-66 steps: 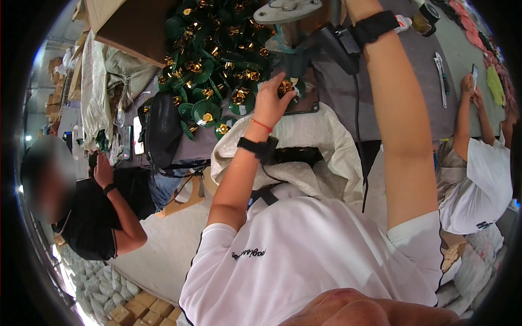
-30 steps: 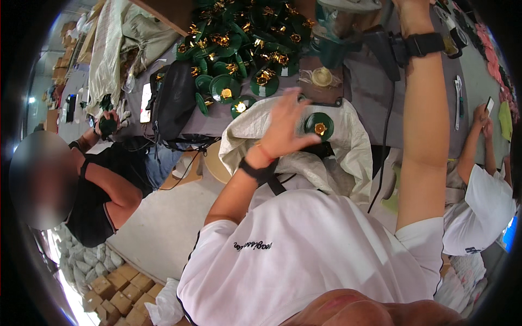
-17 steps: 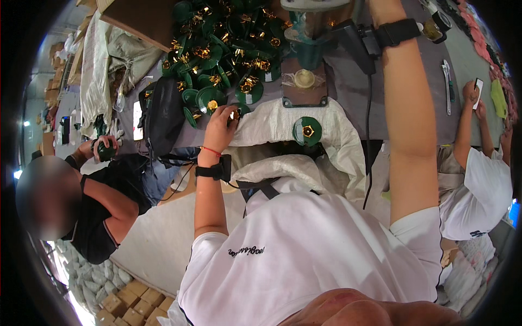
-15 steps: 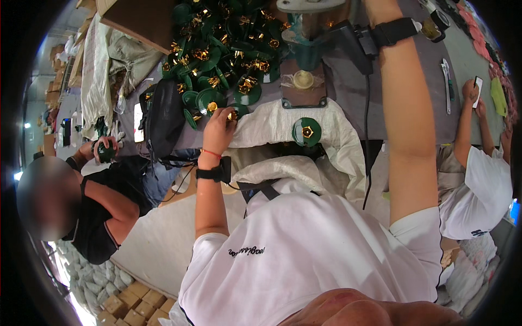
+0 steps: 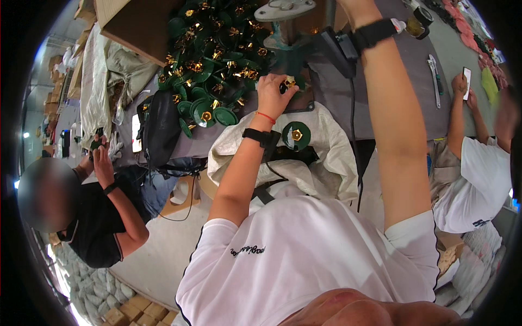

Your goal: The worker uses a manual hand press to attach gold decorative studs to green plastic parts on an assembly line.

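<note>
Head view: the left hand (image 5: 274,93) pinches its grip closed on a small green disc with a gold metal centre (image 5: 287,83), held over the grey worktop (image 5: 380,103). Left of the grip lies a heap of glossy round green discs (image 5: 209,60); just below it, one flat disc (image 5: 296,135) rests on a cream woven sack (image 5: 326,163). The right hand passes out of view above its black wrist strap (image 5: 375,33); its grip cannot be told.
</note>
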